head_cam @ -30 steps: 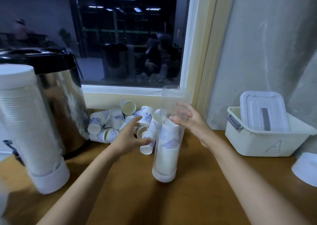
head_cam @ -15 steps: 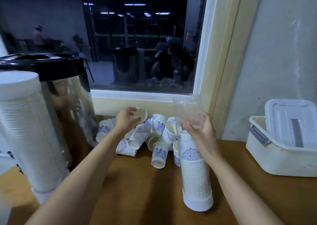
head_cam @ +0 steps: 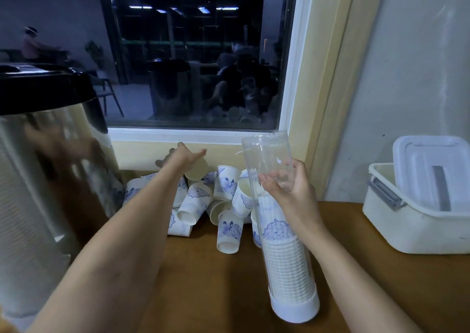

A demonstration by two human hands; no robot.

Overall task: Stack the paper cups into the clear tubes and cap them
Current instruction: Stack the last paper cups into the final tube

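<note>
At the back of the tabletop (head_cam: 203, 287), toward twelve o'clock under the window (head_cam: 190, 53), the left hand (head_cam: 184, 158) curls thumb and fingers round one cup (head_cam: 197, 170). The cup's mouth faces the camera, and it sits just above the loose pile (head_cam: 201, 203). At three o'clock from the pile, the right hand (head_cam: 287, 187) wraps its fingers round the upper part of the clear tube (head_cam: 267, 154). The tube stands on its white base (head_cam: 295, 307), leans a little toward eleven o'clock, and holds a stack (head_cam: 284, 256) in roughly its lower half. The step in hand looks like fetching the next cup for the tube. To do it well, hold the cup lightly so the paper wall does not crush. Turn it to match the way the stack nests, and square it with the tube's open mouth before letting it slide. The right hand should bring the tube upright and hold it firm, since a leaning tube may catch the rim or tip on its narrow base.
</note>
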